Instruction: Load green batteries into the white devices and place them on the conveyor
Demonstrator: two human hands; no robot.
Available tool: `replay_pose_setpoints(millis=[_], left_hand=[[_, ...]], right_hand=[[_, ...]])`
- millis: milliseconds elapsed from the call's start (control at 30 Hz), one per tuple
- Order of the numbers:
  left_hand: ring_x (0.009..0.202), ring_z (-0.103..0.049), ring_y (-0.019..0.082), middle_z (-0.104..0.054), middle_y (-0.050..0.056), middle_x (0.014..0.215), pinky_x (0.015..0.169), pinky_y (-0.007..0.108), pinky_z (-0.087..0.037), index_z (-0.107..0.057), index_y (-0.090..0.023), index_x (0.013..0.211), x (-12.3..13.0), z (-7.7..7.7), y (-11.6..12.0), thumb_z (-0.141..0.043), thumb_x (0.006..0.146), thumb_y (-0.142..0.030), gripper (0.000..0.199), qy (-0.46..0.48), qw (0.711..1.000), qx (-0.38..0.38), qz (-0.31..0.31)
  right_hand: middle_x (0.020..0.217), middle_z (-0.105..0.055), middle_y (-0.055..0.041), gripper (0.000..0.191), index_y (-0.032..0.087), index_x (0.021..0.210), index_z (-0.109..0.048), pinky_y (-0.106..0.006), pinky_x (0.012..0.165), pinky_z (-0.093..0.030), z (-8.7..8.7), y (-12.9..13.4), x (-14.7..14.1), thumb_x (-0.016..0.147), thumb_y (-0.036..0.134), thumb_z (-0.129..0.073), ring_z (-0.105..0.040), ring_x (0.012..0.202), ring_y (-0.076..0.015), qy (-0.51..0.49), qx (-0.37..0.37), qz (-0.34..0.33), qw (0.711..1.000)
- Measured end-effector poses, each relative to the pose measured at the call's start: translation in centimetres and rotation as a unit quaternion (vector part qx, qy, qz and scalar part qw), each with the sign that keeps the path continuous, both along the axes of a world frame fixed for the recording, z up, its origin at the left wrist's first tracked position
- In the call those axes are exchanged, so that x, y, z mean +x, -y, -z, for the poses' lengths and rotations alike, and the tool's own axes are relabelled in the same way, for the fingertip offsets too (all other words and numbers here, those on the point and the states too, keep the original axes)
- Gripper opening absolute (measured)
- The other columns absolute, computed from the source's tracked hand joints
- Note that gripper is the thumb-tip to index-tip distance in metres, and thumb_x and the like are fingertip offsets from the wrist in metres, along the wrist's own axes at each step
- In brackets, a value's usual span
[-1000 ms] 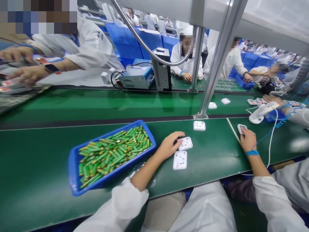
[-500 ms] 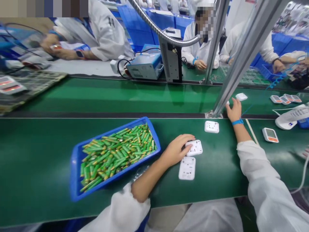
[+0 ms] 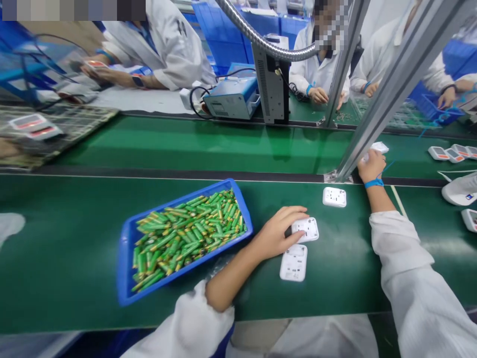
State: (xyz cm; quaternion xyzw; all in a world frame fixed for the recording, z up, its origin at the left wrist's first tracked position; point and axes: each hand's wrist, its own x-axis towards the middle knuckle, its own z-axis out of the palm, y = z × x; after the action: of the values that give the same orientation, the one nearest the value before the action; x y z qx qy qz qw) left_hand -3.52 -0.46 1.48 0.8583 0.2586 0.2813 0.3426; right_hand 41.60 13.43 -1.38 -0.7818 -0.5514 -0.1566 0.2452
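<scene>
My left hand (image 3: 285, 231) rests with its fingers apart over the left edge of a white device (image 3: 307, 229) lying on the green bench. Just below it lies another white device (image 3: 293, 262), and a third white device (image 3: 334, 197) is farther back to the right. Beyond the metal post, my right hand (image 3: 371, 166) reaches onto the green belt, its fingers closed at a white piece (image 3: 380, 147), partly hidden by them. A blue band circles my right wrist. Left of my left hand stands a blue tray (image 3: 124, 268) heaped with green batteries (image 3: 190, 233).
A slanted metal post (image 3: 376, 99) rises from the belt's near edge. Several white and orange devices (image 3: 438, 153) lie at the right. Across the belt are a blue machine (image 3: 233, 102) and people in white coats. A hand and sleeve tip show at the far left.
My right hand has reached slightly farther along the belt to the white piece there. My left hand has stayed by the same device. The view has shifted, and a white sleeve has appeared at left.
</scene>
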Motion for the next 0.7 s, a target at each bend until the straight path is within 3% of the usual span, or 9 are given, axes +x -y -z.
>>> replay_pose_setpoints(millis=[100,267,367,433,567,633,700], left_hand=[[0.15,-0.058,0.034,-0.064,0.015,0.16,0.128,0.056,-0.049,-0.068,-0.028,0.148,0.2,0.0,0.0,-0.076,0.104,-0.037,0.046,-0.009,0.999,0.013,0.033],[0.143,-0.064,0.032,-0.069,0.014,0.152,0.125,0.055,-0.05,-0.069,-0.027,0.148,0.6,0.3,-0.5,-0.078,0.104,-0.039,0.047,-0.003,0.998,0.027,0.062],[0.142,-0.063,0.033,-0.07,0.014,0.15,0.126,0.057,-0.048,-0.072,-0.025,0.144,0.6,0.5,-0.7,-0.076,0.104,-0.036,0.041,-0.002,0.998,0.047,0.047],[0.146,-0.058,0.035,-0.068,0.015,0.153,0.128,0.06,-0.046,-0.073,-0.024,0.141,0.6,0.6,-0.7,-0.076,0.103,-0.032,0.039,-0.002,0.998,0.062,0.023],[0.152,-0.052,0.036,-0.062,0.016,0.162,0.13,0.063,-0.043,-0.073,-0.024,0.143,0.6,0.9,-0.5,-0.074,0.102,-0.029,0.041,-0.004,0.997,0.077,0.006],[0.154,-0.051,0.036,-0.061,0.015,0.164,0.131,0.064,-0.042,-0.072,-0.026,0.146,0.6,1.0,-0.4,-0.075,0.102,-0.03,0.044,-0.007,0.996,0.081,0.019],[0.157,-0.049,0.037,-0.06,0.013,0.166,0.131,0.064,-0.041,-0.073,-0.029,0.147,0.6,1.0,-0.2,-0.077,0.102,-0.032,0.045,-0.019,0.996,0.082,0.03]], right_hand=[[0.137,-0.072,-0.0222,0.051,0.015,0.133,-0.079,-0.054,0.111,-0.05,-0.7,5.2,-0.7,0.094,0.046,-0.069,-0.065,0.122,-0.0394,-0.056,0.002,0.044,0.997],[0.136,-0.073,-0.0228,0.052,0.014,0.131,-0.081,-0.055,0.111,-0.051,-0.7,14.0,-2.5,0.093,0.047,-0.07,-0.065,0.122,-0.0389,-0.087,-0.018,0.067,0.994],[0.136,-0.074,-0.0221,0.055,0.015,0.133,-0.081,-0.058,0.111,-0.051,-0.4,18.7,-5.0,0.098,0.054,-0.067,-0.065,0.123,-0.0387,-0.083,-0.019,0.035,0.996],[0.138,-0.072,-0.0225,0.054,0.015,0.136,-0.08,-0.061,0.111,-0.051,-0.1,21.2,-7.7,0.105,0.053,-0.059,-0.064,0.127,-0.0391,-0.067,-0.013,-0.019,0.997],[0.149,-0.066,-0.0246,0.05,0.014,0.142,-0.077,-0.063,0.118,-0.049,0.1,24.1,-14.0,0.113,0.045,-0.051,-0.057,0.14,-0.0395,-0.038,-0.008,-0.165,0.986],[0.152,-0.065,-0.0232,0.049,0.016,0.146,-0.074,-0.062,0.12,-0.048,-0.4,24.0,-16.0,0.113,0.046,-0.055,-0.058,0.141,-0.0385,-0.051,-0.001,-0.211,0.976],[0.147,-0.068,-0.0214,0.048,0.018,0.148,-0.072,-0.06,0.12,-0.05,-1.4,22.7,-16.1,0.113,0.046,-0.055,-0.061,0.138,-0.0367,-0.078,0.014,-0.226,0.971]])
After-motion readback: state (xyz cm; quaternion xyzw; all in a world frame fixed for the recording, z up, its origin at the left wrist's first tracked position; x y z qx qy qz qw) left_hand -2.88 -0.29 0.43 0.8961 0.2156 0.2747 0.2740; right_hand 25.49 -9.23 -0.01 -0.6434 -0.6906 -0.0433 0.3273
